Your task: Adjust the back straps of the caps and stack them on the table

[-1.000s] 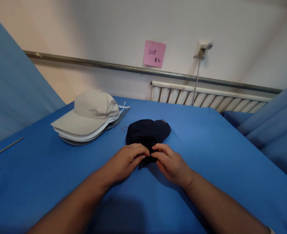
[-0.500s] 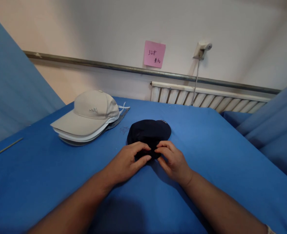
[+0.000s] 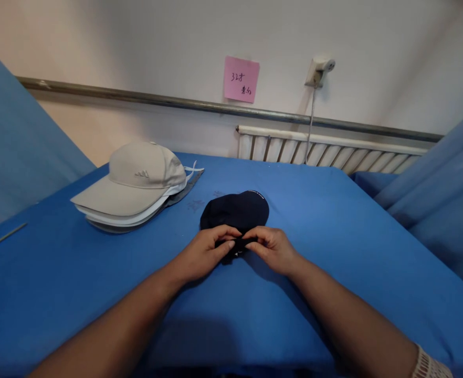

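Observation:
A dark navy cap (image 3: 231,210) lies on the blue-covered table (image 3: 302,325), its brim pointing away to the right with small white lettering on the edge. My left hand (image 3: 208,249) pinches the near edge of the cap between thumb and fingers. Close beside it, my right hand (image 3: 273,247) pinches the same dark edge, the fingertips of both hands almost meeting. A small white mark shows on the cap just under my fingers. Part of the near edge is hidden by my hands.
To the left stands a stack of caps (image 3: 137,173), a beige one on top of white and grey ones. A thin stick (image 3: 3,239) lies at the far left. Behind are a metal rail (image 3: 168,102), a radiator (image 3: 286,144) and a pink note (image 3: 241,79). Blue curtains hang on both sides.
My right hand's fingers have closed onto the cap's near edge, and both hands have come closer together. The near edge is folded up more. The whole view has shifted slightly.

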Motion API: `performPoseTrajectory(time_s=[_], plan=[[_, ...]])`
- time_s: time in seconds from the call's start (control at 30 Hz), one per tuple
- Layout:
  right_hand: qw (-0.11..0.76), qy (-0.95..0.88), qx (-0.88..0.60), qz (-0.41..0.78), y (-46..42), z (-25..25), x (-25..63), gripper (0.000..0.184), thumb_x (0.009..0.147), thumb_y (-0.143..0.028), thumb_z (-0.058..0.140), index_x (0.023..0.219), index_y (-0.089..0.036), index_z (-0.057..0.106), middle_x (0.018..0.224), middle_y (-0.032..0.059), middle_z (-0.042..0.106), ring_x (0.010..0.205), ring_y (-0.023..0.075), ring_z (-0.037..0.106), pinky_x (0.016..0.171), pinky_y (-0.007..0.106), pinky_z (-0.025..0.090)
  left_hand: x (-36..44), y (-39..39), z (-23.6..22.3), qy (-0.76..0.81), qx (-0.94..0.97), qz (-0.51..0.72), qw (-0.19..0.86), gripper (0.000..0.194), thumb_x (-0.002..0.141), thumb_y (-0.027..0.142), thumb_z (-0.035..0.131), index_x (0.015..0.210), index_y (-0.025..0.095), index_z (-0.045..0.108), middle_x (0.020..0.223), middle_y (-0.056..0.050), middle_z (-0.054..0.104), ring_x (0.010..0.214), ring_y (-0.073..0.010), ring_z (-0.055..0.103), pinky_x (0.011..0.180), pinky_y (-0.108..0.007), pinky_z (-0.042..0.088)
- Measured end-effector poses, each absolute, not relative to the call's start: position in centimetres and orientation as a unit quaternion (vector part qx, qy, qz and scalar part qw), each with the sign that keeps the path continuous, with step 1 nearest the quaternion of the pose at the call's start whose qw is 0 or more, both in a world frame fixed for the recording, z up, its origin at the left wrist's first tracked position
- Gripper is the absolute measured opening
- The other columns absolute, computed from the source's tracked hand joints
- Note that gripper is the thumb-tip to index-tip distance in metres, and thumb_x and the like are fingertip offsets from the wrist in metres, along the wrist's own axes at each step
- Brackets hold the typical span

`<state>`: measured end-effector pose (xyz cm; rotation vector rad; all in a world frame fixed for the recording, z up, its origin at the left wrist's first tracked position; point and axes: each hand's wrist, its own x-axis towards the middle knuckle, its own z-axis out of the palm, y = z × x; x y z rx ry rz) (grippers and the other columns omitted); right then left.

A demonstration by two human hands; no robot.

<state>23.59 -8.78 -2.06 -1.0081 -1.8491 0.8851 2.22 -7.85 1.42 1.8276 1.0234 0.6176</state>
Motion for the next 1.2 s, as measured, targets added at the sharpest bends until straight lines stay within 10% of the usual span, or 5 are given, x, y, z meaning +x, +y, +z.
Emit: performPoseTrajectory(time_s=[0.9,1.2], plan=[[0.398,-0.643,-0.376,0.535,-8.6,-2.5,23.4,0.007,0.08,-0.025,0.063,0.084,-0.019,0.063,0.071,-0.003,0.06,0.062,0.0094,0.053,0.058,0.022,0.043,2.9,-7.5,1.9,0.431,0.701,0.237,0.516,0.027,0.077,0.034,0.069,0.098,0.018,0.066,0.088,-0.004,0.069,0.077,-0.0162,0.063,0.068,-0.028,0.048],[0.538,-0.635,-0.417,0.365,-9.1,-2.4,22.0,0.01,0.079,-0.02,0.064,0.085,-0.021,0.056,0.094,0.0026,0.059,0.072,0.0114,0.06,0.064,0.026,0.053,3.1,-7.2,1.8,0.461,0.549,0.323,0.618,0.036,0.067,0.035,0.08,0.091,0.014,0.063,0.08,-0.004,0.066,0.063,-0.0121,0.058,0.058,-0.025,0.043]])
